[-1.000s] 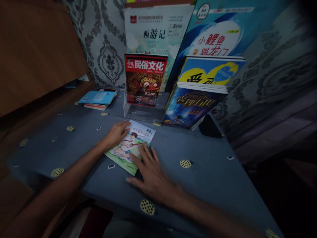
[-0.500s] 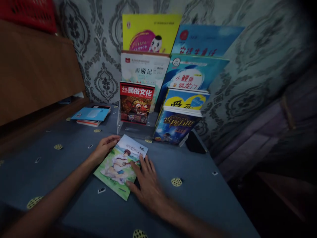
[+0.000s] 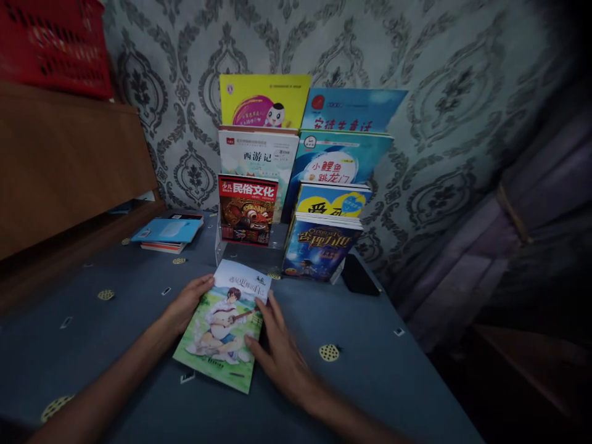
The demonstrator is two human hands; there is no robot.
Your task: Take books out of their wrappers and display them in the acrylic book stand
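Observation:
Between my hands is a thin paperback book [image 3: 226, 324], its green and pale blue cover showing a seated figure with a guitar. My left hand [image 3: 190, 302] grips its upper left edge, the fingertips at the rim and partly hidden. My right hand [image 3: 277, 342] holds the right edge, thumb and a finger lying on the cover, the other fingers behind or beside it. Just beyond stands a clear display rack [image 3: 219, 251] with books in tiers. A red-topped book [image 3: 247, 213] is in its front left slot, and a dark blue book [image 3: 319, 246] in its front right.
A small stack of books [image 3: 169, 230] lies at the left by a wooden cabinet [image 3: 74, 172]. Above the cabinet is a red basket [image 3: 55, 49]. A dark phone-like slab [image 3: 358, 275] leans right of the rack. A tied curtain [image 3: 485, 246] hangs beyond the table's right edge.
My right hand has shifted from lying across the cover to holding the book's right edge. The book has turned slightly and appears a little raised. The head view has tilted up.

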